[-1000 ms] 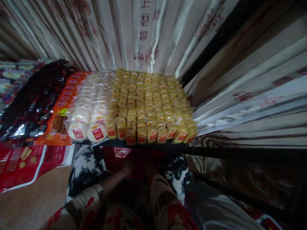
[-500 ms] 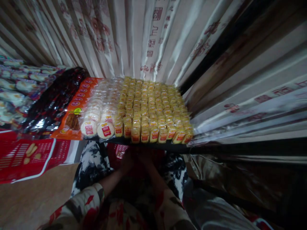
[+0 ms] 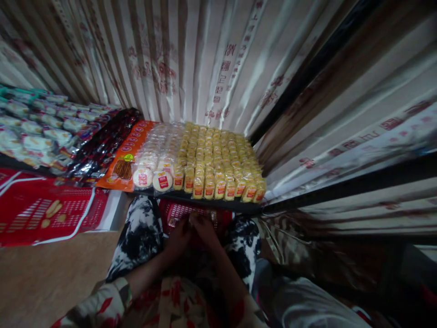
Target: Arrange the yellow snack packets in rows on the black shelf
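Note:
Between my knees is a red plastic basket (image 3: 175,210) with a grid pattern and small packets inside. My left hand (image 3: 180,233) and my right hand (image 3: 203,228) are close together over it, below the shelf edge. Both hands' fingers are curled inward and meet near the middle. Anything held between them is too dark and small to make out. Just beyond the hands, rows of yellow wrapped cakes (image 3: 220,166) stand on the black shelf. Round white rice crackers (image 3: 163,180) in clear wrappers stand to their left.
Farther left lie an orange snack bag (image 3: 124,161), dark shiny packets (image 3: 102,146) and white packets (image 3: 41,127). A red bag with a basket print (image 3: 51,212) is at lower left. Pleated curtains (image 3: 191,59) hang behind; grey fabric (image 3: 303,303) is at lower right.
The view has shifted, so the goods on the left show more. My hands are higher and clearer, with fingertips together, and more of the basket is visible.

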`<state>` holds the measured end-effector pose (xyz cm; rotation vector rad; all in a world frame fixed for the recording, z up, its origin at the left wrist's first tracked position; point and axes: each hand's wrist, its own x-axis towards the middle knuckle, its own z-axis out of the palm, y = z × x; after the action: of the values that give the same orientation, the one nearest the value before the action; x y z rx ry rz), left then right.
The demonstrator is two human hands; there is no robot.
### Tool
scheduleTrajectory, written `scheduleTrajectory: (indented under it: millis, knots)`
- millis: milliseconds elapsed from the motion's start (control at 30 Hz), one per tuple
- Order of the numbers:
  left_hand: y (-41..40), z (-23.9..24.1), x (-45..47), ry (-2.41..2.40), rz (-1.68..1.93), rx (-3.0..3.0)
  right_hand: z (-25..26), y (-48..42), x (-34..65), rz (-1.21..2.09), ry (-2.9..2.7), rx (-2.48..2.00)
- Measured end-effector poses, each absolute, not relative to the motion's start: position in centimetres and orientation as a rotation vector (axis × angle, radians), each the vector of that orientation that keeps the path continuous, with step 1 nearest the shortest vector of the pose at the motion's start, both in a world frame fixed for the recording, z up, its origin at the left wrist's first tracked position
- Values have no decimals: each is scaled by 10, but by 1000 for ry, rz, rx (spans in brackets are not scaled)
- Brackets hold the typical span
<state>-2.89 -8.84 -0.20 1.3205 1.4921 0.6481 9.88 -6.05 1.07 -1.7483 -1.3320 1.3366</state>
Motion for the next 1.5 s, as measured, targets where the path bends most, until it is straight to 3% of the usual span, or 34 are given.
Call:
scheduleTrajectory:
  millis: [667,1167,1500]
  knots:
    - [-87,46,-64,1166,872,869,47,-75,79,1426,-1214,-1481]
    - [-100,49,-79,1582,1105,1678,84,-80,35,1460,-682,-1215]
    - [-102,61,-90,1568,1025,1737,80,-77,34,1445,-964,-1261]
